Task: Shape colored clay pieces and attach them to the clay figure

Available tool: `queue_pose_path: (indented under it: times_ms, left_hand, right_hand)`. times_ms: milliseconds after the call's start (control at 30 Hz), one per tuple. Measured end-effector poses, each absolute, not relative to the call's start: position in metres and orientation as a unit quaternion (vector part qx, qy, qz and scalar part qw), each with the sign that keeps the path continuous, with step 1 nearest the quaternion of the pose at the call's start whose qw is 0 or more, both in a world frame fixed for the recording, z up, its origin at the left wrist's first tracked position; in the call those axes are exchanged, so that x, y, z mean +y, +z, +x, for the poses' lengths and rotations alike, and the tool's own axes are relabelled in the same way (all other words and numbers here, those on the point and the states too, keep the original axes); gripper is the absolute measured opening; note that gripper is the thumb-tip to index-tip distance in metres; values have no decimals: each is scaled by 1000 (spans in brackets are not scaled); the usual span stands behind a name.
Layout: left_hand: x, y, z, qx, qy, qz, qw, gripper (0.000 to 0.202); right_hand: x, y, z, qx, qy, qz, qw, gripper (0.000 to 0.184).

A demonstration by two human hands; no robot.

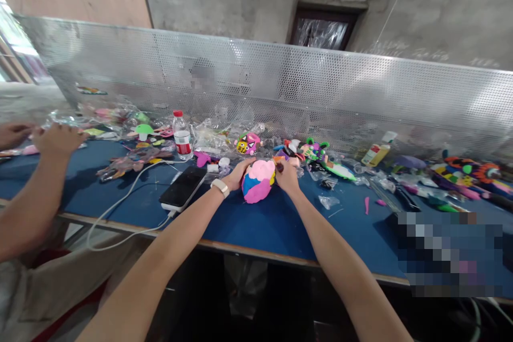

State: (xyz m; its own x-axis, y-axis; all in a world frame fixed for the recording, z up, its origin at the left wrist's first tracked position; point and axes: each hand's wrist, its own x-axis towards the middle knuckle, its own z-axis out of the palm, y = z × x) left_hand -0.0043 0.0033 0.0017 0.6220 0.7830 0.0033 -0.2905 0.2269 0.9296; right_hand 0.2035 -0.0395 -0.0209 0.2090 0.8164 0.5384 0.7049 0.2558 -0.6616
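Observation:
A rounded, lumpy clay figure (258,186), pink with a blue patch and a bit of yellow at its right edge, stands at the middle of the blue table. My left hand (237,175), with a pale band on its wrist, is wrapped around its left side. At its right edge is my right hand (288,175), fingers bent and pinched together beside the yellow part. Something small and dark shows at those fingertips, too small to name. Just behind stands a pink and yellow clay animal face (247,143).
A red-capped bottle (183,136) and a phone on a white power bank (183,188) with a cable are at left. Another person's hand (58,141) rests farther left. Clay figures (315,149), a glue bottle (377,154) and plastic wrappers line the perforated metal divider (256,83).

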Motion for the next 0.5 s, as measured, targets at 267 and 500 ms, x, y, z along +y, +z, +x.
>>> queue_pose_path:
  times_ms: [267,500]
  left_hand:
    - [-1,13,-6,270,349,520,732,47]
    - [-6,10,-2,292,319,689,581,28]
  right_hand:
    - [-43,-10,203,-571,59,-566,592,34]
    - [-54,7,193,-558,97,-493,660,42]
